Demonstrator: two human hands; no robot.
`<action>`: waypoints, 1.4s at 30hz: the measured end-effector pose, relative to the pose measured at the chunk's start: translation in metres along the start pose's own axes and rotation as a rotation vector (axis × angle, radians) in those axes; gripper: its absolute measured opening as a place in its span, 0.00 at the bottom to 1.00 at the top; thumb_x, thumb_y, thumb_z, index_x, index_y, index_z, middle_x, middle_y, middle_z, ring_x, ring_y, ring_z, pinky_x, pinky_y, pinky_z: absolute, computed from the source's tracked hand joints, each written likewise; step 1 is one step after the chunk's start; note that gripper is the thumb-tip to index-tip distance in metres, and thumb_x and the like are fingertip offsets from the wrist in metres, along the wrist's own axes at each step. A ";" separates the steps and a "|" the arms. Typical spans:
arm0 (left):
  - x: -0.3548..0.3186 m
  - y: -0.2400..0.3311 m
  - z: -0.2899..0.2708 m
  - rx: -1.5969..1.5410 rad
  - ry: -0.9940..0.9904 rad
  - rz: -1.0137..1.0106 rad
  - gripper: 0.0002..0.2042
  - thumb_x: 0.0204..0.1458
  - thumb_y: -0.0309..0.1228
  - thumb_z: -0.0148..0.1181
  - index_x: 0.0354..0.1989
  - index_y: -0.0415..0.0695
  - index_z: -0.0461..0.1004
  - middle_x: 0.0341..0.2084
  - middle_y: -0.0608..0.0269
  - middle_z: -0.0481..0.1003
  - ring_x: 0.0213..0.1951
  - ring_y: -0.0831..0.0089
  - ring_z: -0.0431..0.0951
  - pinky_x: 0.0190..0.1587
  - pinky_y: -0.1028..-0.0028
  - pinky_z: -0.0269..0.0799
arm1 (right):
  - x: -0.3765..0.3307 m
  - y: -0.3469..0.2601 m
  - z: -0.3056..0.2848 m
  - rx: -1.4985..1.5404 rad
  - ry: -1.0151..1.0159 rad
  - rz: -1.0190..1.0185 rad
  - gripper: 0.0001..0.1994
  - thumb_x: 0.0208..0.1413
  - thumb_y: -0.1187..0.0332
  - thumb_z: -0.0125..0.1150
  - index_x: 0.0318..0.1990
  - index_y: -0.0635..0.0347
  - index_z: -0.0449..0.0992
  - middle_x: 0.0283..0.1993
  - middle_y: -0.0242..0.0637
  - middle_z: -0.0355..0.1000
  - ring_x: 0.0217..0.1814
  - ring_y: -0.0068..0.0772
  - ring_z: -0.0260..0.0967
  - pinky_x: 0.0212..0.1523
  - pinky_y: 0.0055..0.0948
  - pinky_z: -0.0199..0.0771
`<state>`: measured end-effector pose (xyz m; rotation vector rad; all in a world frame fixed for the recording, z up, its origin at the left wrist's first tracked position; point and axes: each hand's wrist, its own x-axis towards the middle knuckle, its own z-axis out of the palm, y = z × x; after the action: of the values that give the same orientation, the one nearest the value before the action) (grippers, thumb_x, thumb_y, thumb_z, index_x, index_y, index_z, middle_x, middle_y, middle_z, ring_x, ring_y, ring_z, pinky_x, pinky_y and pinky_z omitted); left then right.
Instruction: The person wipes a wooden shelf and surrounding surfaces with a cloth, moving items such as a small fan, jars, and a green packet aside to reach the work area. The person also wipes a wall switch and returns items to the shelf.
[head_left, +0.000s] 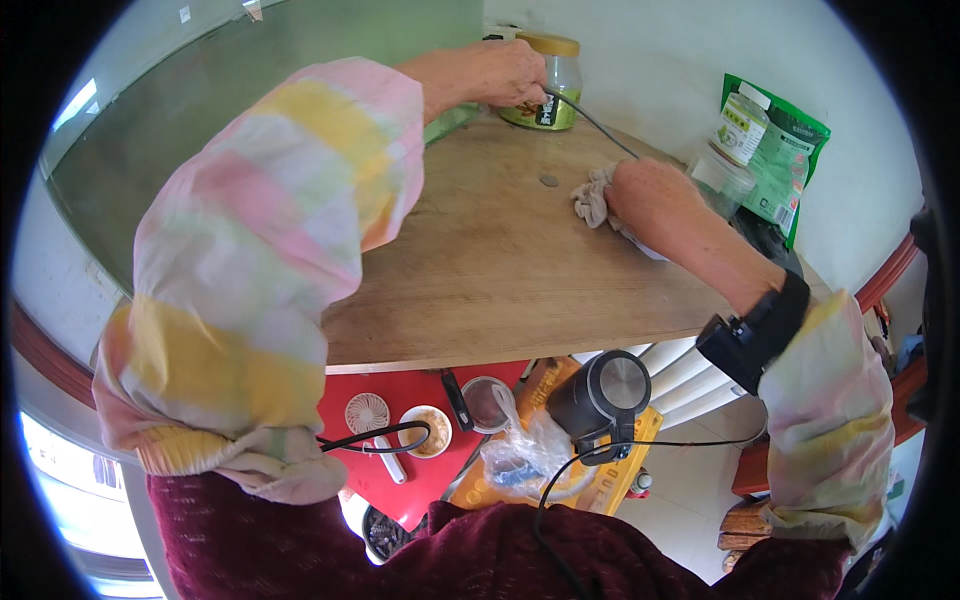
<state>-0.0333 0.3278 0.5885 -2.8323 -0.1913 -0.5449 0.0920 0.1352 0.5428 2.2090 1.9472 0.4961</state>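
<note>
My left hand [505, 75] is at the far edge of a wooden tabletop [480, 270], its fingers closed around a thin dark cable [598, 124]. From there the cable runs right and passes behind my right hand [650, 195]. That hand is closed on a crumpled pale cloth [592, 200], pressed against the wood. Beside my left fingers stands a glass jar [565, 78] with a gold lid and green label. A small round grey disc [549, 181] lies left of the cloth.
A green bag [790, 170], a white bottle [740, 125] and a clear container [722, 180] stand at the right. Below the table's front edge are a dark mug [585, 405], a plastic bag [525, 455], a bowl [425, 432] and a small white fan [368, 413].
</note>
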 end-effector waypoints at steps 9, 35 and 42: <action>0.009 -0.004 -0.006 -0.005 -0.084 -0.025 0.15 0.46 0.37 0.59 0.22 0.35 0.74 0.14 0.47 0.69 0.20 0.56 0.69 0.25 0.61 0.63 | 0.093 -0.027 0.003 0.128 0.080 -0.092 0.14 0.46 0.63 0.57 0.30 0.68 0.77 0.35 0.51 0.75 0.40 0.48 0.74 0.40 0.39 0.74; -0.020 0.003 0.006 -0.196 -0.354 -0.215 0.12 0.41 0.37 0.62 0.25 0.39 0.77 0.14 0.59 0.71 0.16 0.71 0.66 0.21 0.67 0.63 | 0.021 0.006 -0.026 1.241 0.238 -0.150 0.15 0.47 0.59 0.56 0.38 0.61 0.76 0.30 0.42 0.73 0.29 0.33 0.69 0.30 0.33 0.70; 0.013 -0.022 -0.005 -0.370 0.037 -0.593 0.18 0.39 0.39 0.66 0.37 0.40 0.78 0.21 0.63 0.76 0.20 0.76 0.73 0.26 0.76 0.70 | 0.048 0.045 0.008 1.658 0.367 0.503 0.14 0.49 0.59 0.58 0.33 0.63 0.75 0.30 0.36 0.71 0.27 0.29 0.69 0.24 0.31 0.70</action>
<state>-0.0273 0.3482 0.6027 -3.0931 -1.0421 -0.8185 0.1421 0.1765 0.5569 3.6863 2.2005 -1.3322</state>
